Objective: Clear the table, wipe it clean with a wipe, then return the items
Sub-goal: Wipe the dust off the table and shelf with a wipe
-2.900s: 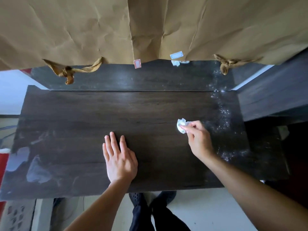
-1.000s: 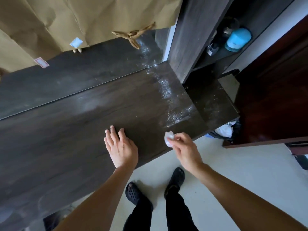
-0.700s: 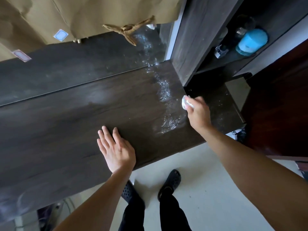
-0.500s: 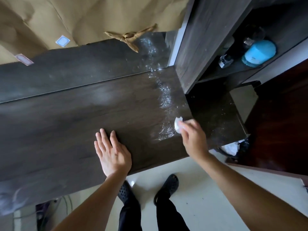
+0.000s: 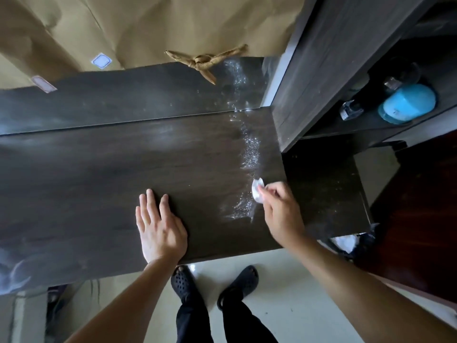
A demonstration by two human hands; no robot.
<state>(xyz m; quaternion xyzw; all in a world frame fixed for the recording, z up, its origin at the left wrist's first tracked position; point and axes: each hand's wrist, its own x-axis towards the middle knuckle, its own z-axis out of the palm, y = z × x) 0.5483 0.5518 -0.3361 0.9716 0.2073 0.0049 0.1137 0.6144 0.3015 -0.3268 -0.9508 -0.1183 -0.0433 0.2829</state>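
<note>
On the dark wooden table [image 5: 86, 189], near its front edge, the left hand [image 5: 160, 231] lay flat with the palm down. Its fingers were straight and a little apart, and it grasped nothing. Toward the right end of the table, the right hand [image 5: 282, 214] pinched a small crumpled white wipe [image 5: 257, 193] between the thumb and the fingertips. The wipe was down at the table surface, on the lower part of a band of shiny wet specks [image 5: 250, 154]. This band ran from the back edge of the table toward its front edge, and it also went up the dark back panel [image 5: 123, 102] behind the table. Above that panel hung creased brown paper [image 5: 153, 23] with a twisted paper knot [image 5: 205, 62] and two small stickers. Against the right end of the table stood a dark shelf unit [image 5: 329, 70]; inside it were a light blue round container [image 5: 408, 103] and, just beside it, a small clear bottle [image 5: 351, 110]. Below the front edge of the table, on the pale floor, were two feet in black clogs [image 5: 183, 283].
</note>
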